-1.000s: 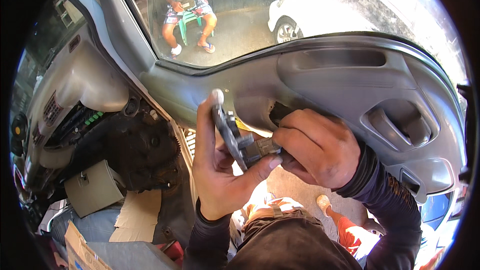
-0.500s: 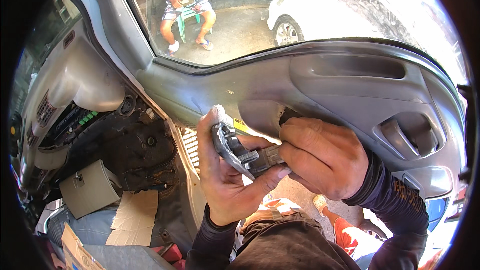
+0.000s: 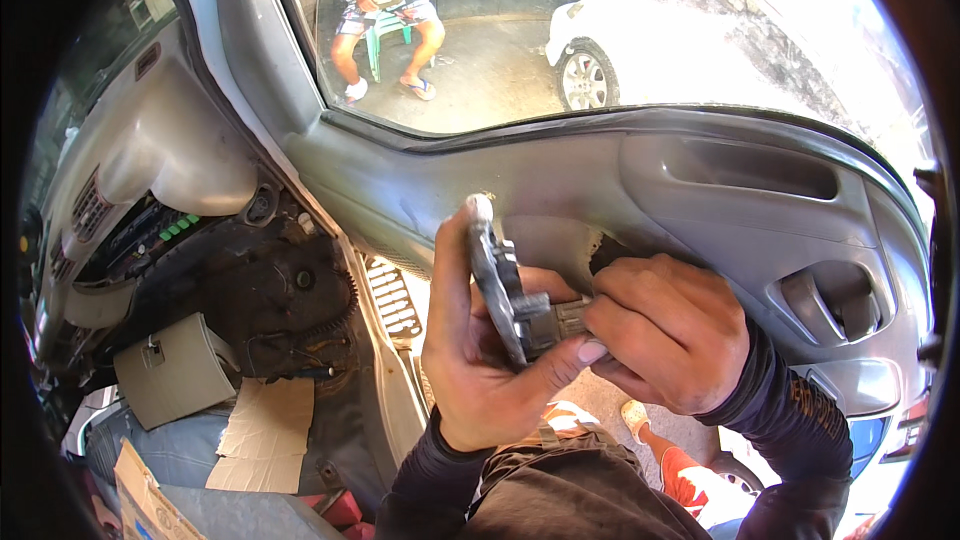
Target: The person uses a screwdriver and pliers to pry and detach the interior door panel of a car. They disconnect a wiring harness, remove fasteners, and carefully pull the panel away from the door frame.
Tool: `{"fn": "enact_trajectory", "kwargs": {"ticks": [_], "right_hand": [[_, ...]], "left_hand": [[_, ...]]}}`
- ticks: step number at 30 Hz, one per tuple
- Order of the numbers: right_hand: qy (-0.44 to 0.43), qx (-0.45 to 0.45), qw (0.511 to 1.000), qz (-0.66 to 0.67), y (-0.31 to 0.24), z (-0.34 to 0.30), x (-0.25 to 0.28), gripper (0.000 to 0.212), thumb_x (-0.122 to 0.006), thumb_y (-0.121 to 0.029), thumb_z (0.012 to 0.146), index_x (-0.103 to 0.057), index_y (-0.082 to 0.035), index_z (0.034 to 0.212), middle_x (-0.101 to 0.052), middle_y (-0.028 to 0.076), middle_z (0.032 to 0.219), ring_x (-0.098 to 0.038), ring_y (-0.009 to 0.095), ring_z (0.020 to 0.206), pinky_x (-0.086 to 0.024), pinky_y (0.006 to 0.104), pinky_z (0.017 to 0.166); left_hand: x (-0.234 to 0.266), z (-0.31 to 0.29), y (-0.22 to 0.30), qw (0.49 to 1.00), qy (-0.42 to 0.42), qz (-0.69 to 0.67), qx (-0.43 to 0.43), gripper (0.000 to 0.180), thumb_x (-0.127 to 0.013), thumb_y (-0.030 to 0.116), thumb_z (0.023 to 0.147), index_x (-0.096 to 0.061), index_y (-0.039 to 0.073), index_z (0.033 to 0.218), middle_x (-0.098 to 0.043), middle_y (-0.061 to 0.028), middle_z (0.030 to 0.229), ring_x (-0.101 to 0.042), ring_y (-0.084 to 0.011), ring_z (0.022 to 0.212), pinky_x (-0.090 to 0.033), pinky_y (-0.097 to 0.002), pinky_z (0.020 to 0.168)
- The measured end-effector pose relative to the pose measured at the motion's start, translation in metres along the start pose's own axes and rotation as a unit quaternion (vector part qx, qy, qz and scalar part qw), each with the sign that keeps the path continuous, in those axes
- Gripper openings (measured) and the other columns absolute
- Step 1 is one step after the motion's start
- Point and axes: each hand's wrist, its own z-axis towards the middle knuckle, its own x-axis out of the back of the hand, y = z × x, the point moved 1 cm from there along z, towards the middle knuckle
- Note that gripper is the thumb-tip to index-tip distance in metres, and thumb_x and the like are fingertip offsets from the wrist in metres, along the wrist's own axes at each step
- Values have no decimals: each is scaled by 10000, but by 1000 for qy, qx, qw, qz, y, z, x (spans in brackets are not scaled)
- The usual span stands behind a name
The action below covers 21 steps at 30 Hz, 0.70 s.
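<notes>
The black plastic part (image 3: 497, 288) is held up between both hands, in front of the car door panel (image 3: 550, 175), standing on edge with a grey block (image 3: 562, 323) jutting from its right side. The left hand (image 3: 485, 370) is clamped on the part, thumb stretched along below the block and a finger reaching up behind the part's top end. The right hand (image 3: 672, 335) has its fingers together, clamped on the block's outer end (the fingertips themselves are hidden). Just above its knuckles, a dark opening (image 3: 612, 248) shows in the door panel.
</notes>
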Motion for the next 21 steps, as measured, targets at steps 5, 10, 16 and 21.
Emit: {"fn": "enact_trajectory", "kwargs": {"ticks": [5,10,16,21], "right_hand": [[1,21,1000,-11,-1,1,0,286,-685,-147,675,-640,12,909,-588,112,853,-622,231,692,-510,334,570],[4,25,999,-29,0,-1,1,287,-681,-150,673,-632,8,907,-587,107,850,-621,218,690,-507,323,566],[11,20,1000,-11,1,-3,-4,288,-679,-142,684,-632,0,930,-586,96,845,-626,216,693,-516,328,579],[-31,-34,998,30,-2,9,12,304,-683,-20,721,-642,22,1018,-591,127,989,-646,262,811,-539,361,677]], "left_hand": [[16,10,1,990,-110,67,-48,1103,-859,-32,805,-125,-28,1629,-683,-131,1016,-666,-156,936,-529,-289,828],[11,9,5,993,-85,72,-45,1106,-870,-22,793,-134,-45,1619,-684,-142,1020,-671,-164,940,-538,-297,827],[10,5,-2,997,-67,12,-37,1117,-883,-35,773,-149,-31,1615,-696,-163,1039,-689,-178,949,-562,-304,809],[24,3,-6,979,-108,143,-98,935,-921,-7,740,-384,105,1496,-723,-197,1050,-728,-237,923,-614,-360,775]]}}
